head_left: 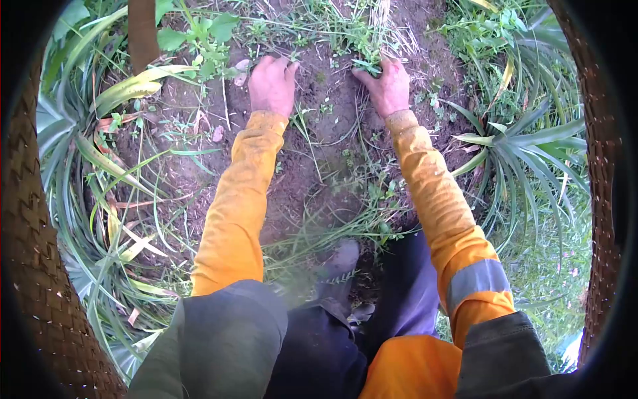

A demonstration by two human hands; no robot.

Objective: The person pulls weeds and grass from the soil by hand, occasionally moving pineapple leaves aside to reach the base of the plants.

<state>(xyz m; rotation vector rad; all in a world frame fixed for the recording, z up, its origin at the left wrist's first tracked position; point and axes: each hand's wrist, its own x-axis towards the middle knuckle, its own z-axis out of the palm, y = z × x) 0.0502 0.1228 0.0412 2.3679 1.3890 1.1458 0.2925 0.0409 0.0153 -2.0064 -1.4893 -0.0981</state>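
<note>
My left hand [272,86] is down at the soil with its fingers curled under, by the near edge of a strip of low weeds [325,33]. What lies under those fingertips, if anything, is hidden. To its right, my right hand [390,86] has thumb and fingers closed around a small tuft of green weeds [367,66]. Dry straw-like stems [382,20] lie just beyond that hand. Bare brown soil [325,83] with tiny sprouts shows between the two hands.
Spiky long-leaved plants line the left side [63,126] and the right side [508,143]. A brown post-like strip [142,33] hangs at the upper left. Cut grass and weeds [332,229] lie near my legs. Pale stones [218,133] dot the soil.
</note>
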